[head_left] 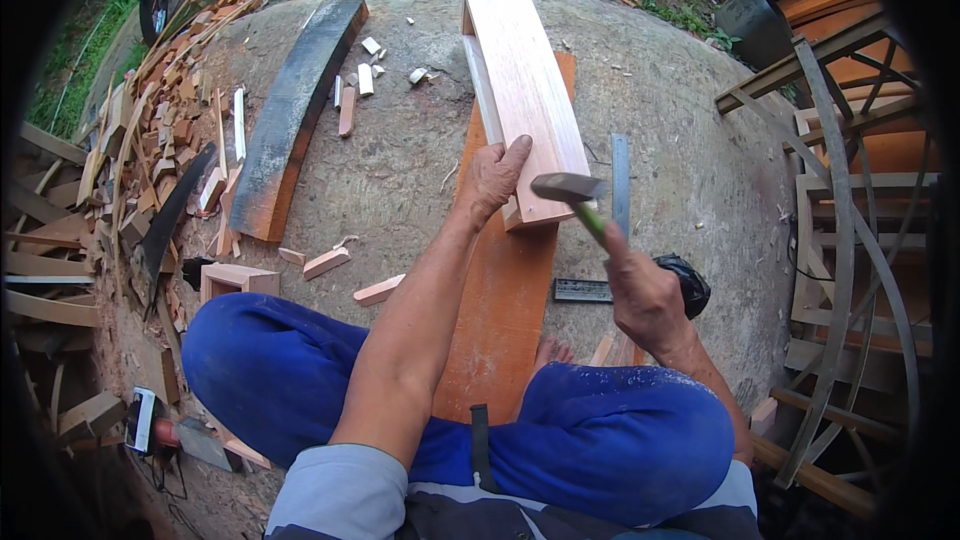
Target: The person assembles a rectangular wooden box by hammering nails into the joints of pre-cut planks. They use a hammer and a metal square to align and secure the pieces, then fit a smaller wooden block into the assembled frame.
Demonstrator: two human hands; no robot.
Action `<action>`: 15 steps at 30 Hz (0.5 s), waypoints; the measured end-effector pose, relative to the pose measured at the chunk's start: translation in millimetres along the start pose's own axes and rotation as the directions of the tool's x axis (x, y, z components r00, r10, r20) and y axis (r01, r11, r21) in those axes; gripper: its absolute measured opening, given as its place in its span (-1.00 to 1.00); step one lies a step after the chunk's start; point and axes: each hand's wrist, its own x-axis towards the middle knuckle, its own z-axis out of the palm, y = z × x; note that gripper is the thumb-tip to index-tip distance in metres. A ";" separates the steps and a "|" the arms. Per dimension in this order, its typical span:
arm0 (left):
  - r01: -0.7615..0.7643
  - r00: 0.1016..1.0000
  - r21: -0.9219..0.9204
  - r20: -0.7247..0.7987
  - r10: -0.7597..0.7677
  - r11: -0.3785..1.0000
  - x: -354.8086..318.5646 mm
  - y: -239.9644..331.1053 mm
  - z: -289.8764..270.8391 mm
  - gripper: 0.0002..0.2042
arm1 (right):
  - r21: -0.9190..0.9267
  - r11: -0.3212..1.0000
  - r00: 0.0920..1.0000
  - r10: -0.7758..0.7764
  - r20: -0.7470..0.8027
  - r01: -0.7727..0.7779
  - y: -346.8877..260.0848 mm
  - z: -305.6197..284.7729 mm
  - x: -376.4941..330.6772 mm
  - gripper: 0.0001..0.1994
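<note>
Firmly, the pale wooden box point(540, 105) was gripped at its left edge by the left hand point(490, 180), while the green-handled hammer point(566, 187) was clamped in the right hand point(642, 290).

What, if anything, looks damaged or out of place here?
The plank at left is mostly blackened on top, unlike its orange near end. Loose offcuts litter the ground beside it. The pale box in the left hand shows no visible damage.
</note>
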 end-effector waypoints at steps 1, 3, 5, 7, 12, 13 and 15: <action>-0.003 1.000 -0.003 0.006 0.003 1.000 -2.5 -1.9 0.7 -0.31 | -0.182 0.983 0.962 0.075 0.262 -0.028 0.1 0.9 -3.7 -0.24; -0.048 0.999 -0.050 0.003 0.048 0.998 -0.3 -1.1 0.8 -0.33 | -0.400 0.915 0.910 0.125 0.396 0.048 2.6 6.4 -2.9 -0.21; 0.001 1.000 0.018 0.011 -0.001 1.000 1.4 0.7 0.7 -0.34 | -0.174 0.984 0.988 -0.011 0.155 0.039 1.1 9.5 0.6 -0.24; 0.041 0.999 -0.014 0.012 -0.041 0.999 0.7 0.9 1.1 -0.35 | -0.059 0.995 0.991 -0.091 -0.097 0.086 -1.3 10.4 4.6 -0.26; -0.008 1.000 0.003 -0.015 0.008 1.000 1.3 1.9 1.3 -0.35 | -0.403 0.913 0.914 0.115 0.390 0.057 -3.8 5.6 9.0 -0.18; 0.021 1.000 0.008 -0.001 -0.021 1.000 -3.4 -0.4 0.8 -0.35 | -0.369 0.928 0.931 0.096 0.353 0.044 -8.8 4.7 2.7 -0.18; 0.025 1.000 -0.005 0.010 -0.025 1.000 -2.7 0.2 1.1 -0.36 | -0.226 0.974 0.997 -0.015 0.082 0.033 -10.0 6.5 0.9 -0.18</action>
